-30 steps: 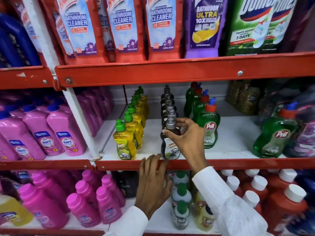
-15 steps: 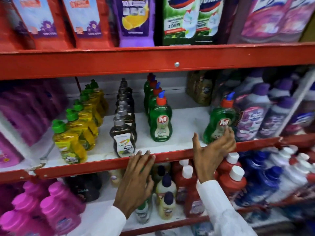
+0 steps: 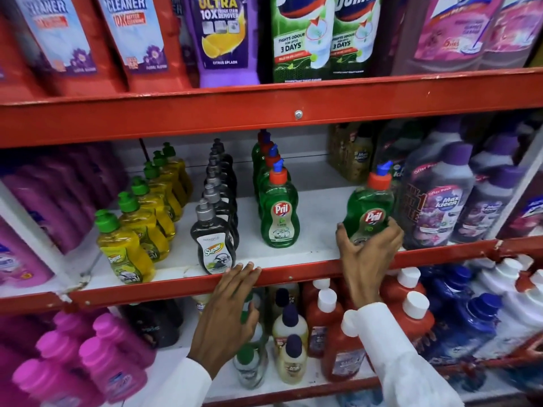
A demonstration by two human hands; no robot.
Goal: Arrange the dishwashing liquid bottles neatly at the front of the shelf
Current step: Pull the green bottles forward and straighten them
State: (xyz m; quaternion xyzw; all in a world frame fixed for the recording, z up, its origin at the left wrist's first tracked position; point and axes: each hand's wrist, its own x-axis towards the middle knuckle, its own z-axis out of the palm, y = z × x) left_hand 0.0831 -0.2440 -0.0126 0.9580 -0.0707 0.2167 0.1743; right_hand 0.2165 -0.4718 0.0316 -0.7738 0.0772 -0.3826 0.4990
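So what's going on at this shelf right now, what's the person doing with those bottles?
A person is tidying rows of dishwashing liquid on the middle shelf. The right hand grips a lone green Pril bottle, tilted and standing apart from the green Pril row, beside the purple-capped bottles. The left hand rests with its fingertips on the shelf's red front edge, holding nothing. The yellow row and dark row already run front to back.
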